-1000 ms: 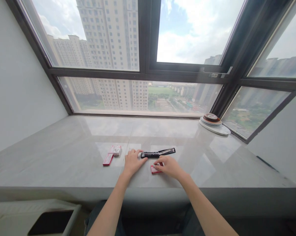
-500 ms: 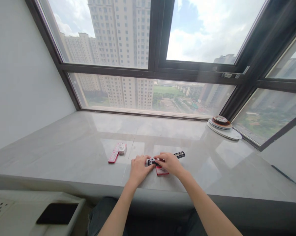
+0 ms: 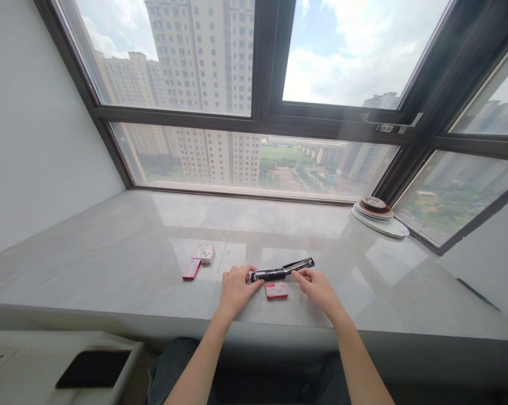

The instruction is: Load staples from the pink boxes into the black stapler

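A black stapler [image 3: 274, 273] lies opened out flat on the pale marble sill, its long metal parts showing. My left hand [image 3: 238, 288] grips its left end between thumb and fingers. My right hand [image 3: 315, 287] is beside the stapler's right half, fingers pinched together at its near edge; whether anything small is between them is too small to tell. Just below the stapler lies a red and white box [image 3: 276, 290]. Farther left are a red and white box [image 3: 192, 269] and a small white box [image 3: 207, 254], close together.
Stacked round plates or mats [image 3: 379, 216] sit at the back right by the window frame. A thin dark strip [image 3: 478, 294] lies at the right by the wall. A black flat object [image 3: 93, 368] rests on a white surface at lower left.
My right hand has moved right and down, off the stapler's left half, uncovering it and the red and white box. My left hand stays at the stapler's left end. The view has shifted slightly.
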Tool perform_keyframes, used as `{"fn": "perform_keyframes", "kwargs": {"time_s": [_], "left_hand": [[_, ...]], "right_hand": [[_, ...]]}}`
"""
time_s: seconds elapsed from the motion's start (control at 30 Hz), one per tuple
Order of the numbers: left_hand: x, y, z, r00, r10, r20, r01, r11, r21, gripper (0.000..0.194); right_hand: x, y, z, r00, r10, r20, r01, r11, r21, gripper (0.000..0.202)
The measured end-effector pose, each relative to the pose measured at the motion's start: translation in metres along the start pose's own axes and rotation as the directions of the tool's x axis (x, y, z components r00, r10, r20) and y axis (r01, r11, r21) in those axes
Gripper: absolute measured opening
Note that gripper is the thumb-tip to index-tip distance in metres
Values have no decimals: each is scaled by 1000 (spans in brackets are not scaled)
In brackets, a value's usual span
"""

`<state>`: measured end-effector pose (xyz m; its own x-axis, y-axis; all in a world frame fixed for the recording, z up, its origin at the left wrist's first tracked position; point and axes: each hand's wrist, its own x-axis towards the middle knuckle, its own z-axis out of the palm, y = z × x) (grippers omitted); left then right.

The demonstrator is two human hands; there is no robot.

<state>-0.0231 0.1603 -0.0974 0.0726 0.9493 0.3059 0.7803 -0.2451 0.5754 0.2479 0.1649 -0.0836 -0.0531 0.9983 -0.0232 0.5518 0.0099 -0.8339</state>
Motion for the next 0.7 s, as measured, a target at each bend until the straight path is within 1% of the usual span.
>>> {"fn": "perform_keyframes", "kwargs": {"time_s": [0.03,0.07,0.1,0.17,0.23,0.27,0.33,0.4,0.47,0.53,0.6,0.7], "left_hand": [[0,0,0,1000,-4,5,4,1000,-4,28],[0,0,0,1000,-7,10,7,1000,-7,28],[1,1,0,1000,-10,14,10,1000,-10,28],[1,2,0,1000,-17,16,17,1000,-10,29],[1,3,0,1000,-17,17,17,1000,-7,30],[1,3,0,1000,-17,17,17,1000,-4,30],[1,3,1,1000,-13,13,13,1000,6,30],[0,3,1,1000,-16,10,16,1000,17,28],[0,3,1,1000,-23,9,23,999,25,28],[0,3,2,1000,-27,12,27,999,27,30],[1,3,2,999,-30,15,29,999,28,30],[0,2,1,999,-26,25,25,999,24,30]], "right_hand": [[1,8,-10,998,67,5,-67,997,36,54],[4,13,-18,995,100,13,-101,991,88,57],[7,15,-25,995,102,19,-103,984,149,60],[17,8,-32,999,26,34,-34,966,255,64],[29,-11,-29,994,-101,48,85,959,270,63],[34,-23,-25,984,-168,63,150,962,228,59],[42,-45,-13,948,-295,117,288,955,74,47],[46,-64,-1,906,-377,193,401,910,-104,34],[47,-75,8,885,-395,246,450,862,-235,25],[46,-79,15,886,-381,266,452,837,-308,23],[43,-80,19,881,-364,302,455,826,-333,23],[41,-79,20,859,-357,368,478,816,-324,20]]}}
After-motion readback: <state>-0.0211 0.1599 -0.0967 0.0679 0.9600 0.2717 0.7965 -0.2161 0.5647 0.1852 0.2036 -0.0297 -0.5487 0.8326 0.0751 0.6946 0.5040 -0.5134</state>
